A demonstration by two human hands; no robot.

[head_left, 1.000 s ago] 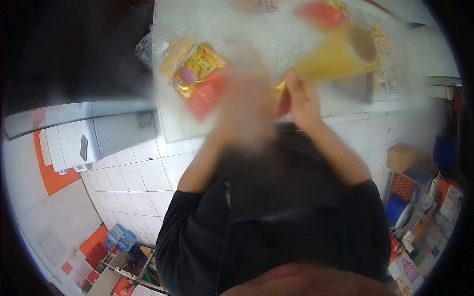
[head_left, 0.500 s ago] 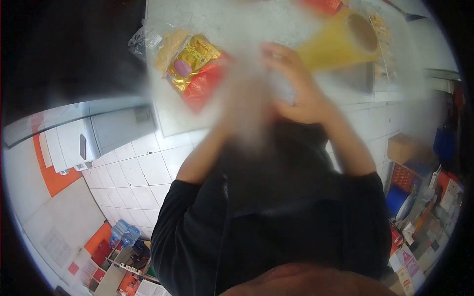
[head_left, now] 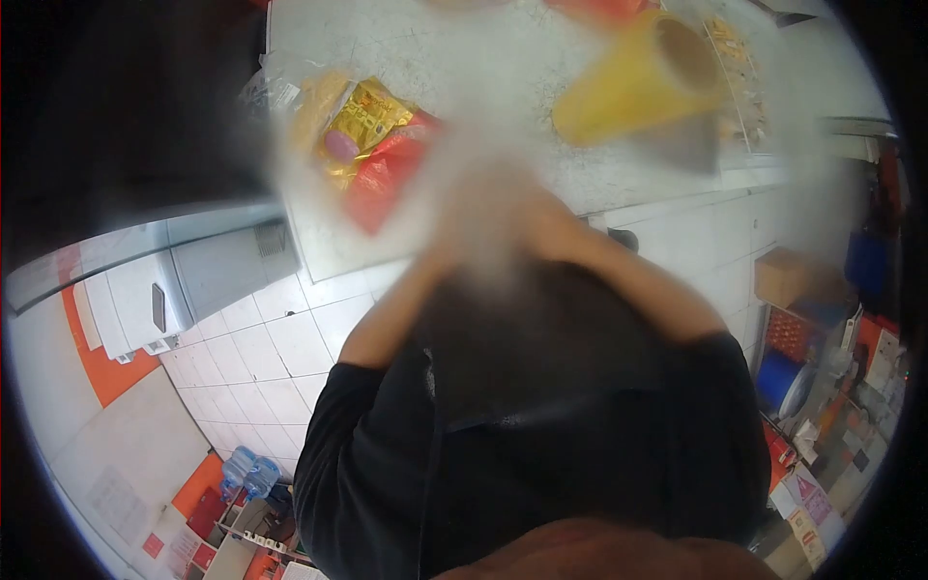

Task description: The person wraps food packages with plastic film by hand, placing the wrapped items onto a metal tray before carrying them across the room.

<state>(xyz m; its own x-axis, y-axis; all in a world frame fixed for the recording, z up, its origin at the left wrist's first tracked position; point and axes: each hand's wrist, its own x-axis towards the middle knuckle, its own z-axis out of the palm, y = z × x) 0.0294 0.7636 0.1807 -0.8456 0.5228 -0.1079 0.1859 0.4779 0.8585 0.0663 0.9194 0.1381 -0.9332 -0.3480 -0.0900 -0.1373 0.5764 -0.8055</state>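
My left hand [head_left: 462, 217] and my right hand [head_left: 539, 220] are close together in front of my body, at the near edge of the white table [head_left: 464, 68]. A whitish blur over the middle of the picture hides the fingers of both, and whether anything is between them cannot be made out. Up and left of my left hand lie a red plastic bag [head_left: 382, 179] and a shiny gold packet [head_left: 367, 116] with a purple oval. Beyond my right hand, a yellow roll with a hollow core [head_left: 604, 92] lies on its side.
Clear plastic packaging [head_left: 280, 92] lies at the table's left edge. Another red item [head_left: 604, 8] is at the far side. White floor tiles [head_left: 251, 372] surround me. A cardboard box [head_left: 793, 275] stands at right, and blue water bottles [head_left: 249, 471] are at lower left.
My right hand has moved left and down from beside the yellow roll to meet my left hand; its fingers showed apart before. The view has shifted slightly.
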